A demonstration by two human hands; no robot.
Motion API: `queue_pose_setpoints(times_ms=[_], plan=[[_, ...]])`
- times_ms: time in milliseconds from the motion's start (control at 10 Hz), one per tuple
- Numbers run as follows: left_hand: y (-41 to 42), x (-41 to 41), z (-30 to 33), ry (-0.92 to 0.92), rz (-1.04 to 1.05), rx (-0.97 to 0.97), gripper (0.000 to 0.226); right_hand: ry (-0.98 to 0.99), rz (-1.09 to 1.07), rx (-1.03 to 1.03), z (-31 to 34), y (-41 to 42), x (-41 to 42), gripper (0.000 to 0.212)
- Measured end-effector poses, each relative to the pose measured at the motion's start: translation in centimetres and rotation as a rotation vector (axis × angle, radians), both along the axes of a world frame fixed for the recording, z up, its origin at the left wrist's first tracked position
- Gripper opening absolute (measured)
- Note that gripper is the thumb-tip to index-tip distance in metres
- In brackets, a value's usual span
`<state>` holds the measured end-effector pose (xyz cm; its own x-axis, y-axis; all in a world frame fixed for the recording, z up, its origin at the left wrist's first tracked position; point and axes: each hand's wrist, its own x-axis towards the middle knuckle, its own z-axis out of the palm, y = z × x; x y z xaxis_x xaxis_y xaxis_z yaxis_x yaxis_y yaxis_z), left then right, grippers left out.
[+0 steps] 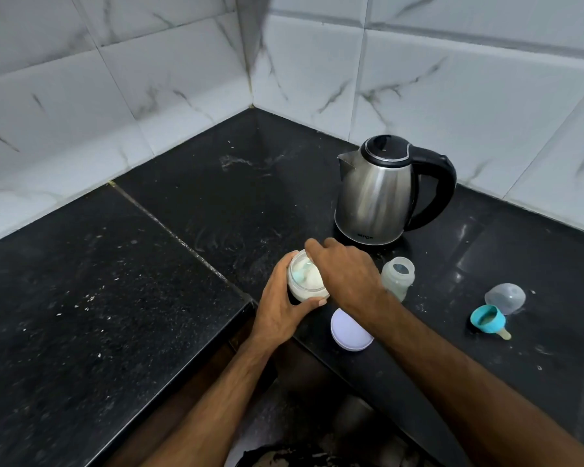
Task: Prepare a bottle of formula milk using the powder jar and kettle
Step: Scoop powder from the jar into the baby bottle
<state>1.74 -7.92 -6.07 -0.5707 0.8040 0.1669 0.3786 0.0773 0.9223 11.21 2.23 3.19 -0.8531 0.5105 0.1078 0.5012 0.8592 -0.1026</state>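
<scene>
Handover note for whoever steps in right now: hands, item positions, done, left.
Left hand grips the open powder jar at the counter edge.
Right hand reaches into the jar at the blue scoop; grip hidden.
Jar lid off, near the edge. Bottle open, right of the jar. Teat ring and clear cap further right. Kettle behind, lid shut.
Done: jar and bottle opened.
Left: scoop powder, pour water, close.

Black granite counter, marbled wall tiles

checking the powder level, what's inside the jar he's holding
The powder jar holds pale powder and a teal scoop. The right hand covers the jar's right side, so the scoop's handle is hidden.
</scene>
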Motion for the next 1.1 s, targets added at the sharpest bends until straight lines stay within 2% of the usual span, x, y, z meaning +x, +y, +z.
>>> queue_pose_setpoints(times_ms=[100,300,400,600,800,900,1100], plan=[[-0.1,0.0,0.0,0.003,0.003,-0.001,0.090,0.007,0.033,-0.037,0.9,0.1,0.1,0.021],[-0.1,0.0,0.1,0.006,0.010,-0.003,0.091,-0.002,-0.016,-0.300,2.0,0.9,0.1,0.019],[0.0,0.0,0.1,0.010,0.006,-0.007,0.092,-0.026,-0.022,-0.268,1.8,0.8,0.2,0.016],[-0.3,0.1,0.3,0.006,-0.006,0.007,0.089,-0.070,0.012,-0.189,2.0,0.5,0.8,0.025],[-0.3,0.2,0.2,0.013,-0.001,0.003,0.089,-0.196,0.105,-0.029,2.1,-0.2,0.6,0.040],[-0.3,0.2,0.2,0.010,0.002,0.004,0.090,-0.246,0.126,-0.026,2.3,-0.2,0.6,0.043],[-0.3,0.3,0.2,0.013,-0.009,-0.002,0.091,-0.257,0.133,-0.053,1.9,0.1,0.2,0.034]])
